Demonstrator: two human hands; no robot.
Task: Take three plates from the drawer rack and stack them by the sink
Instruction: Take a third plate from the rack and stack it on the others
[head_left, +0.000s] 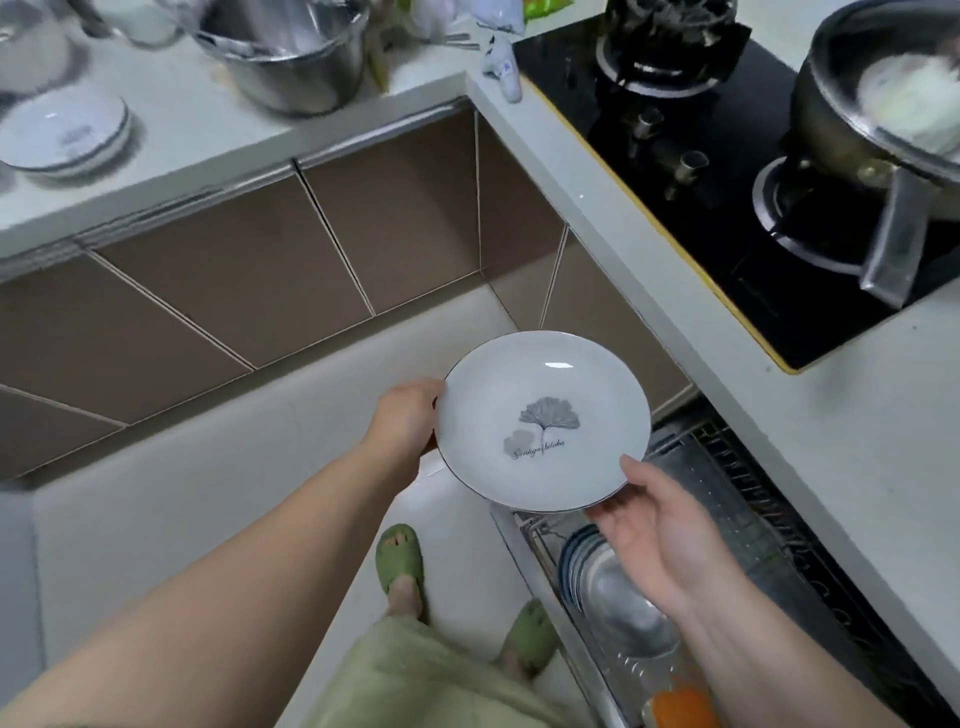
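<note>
A white plate (545, 421) with a grey leaf print hangs face-up in the air in front of me, above the floor and the pulled-out drawer rack (727, 519). My left hand (408, 418) grips its left rim. My right hand (657, 525) touches its lower right rim with the thumb on top and the fingers spread underneath. In the rack below stand several blue-rimmed plates (574, 564) and a steel bowl (623, 608). A stack of matching white plates (65, 132) rests on the counter at the far left.
A large steel pot (291, 57) stands on the counter behind the plate stack. The black gas hob (701, 171) at the right carries a pan (883, 109) with a long handle. Brown cabinet doors (234, 270) face me. My feet in green slippers (400, 561) stand on the white floor.
</note>
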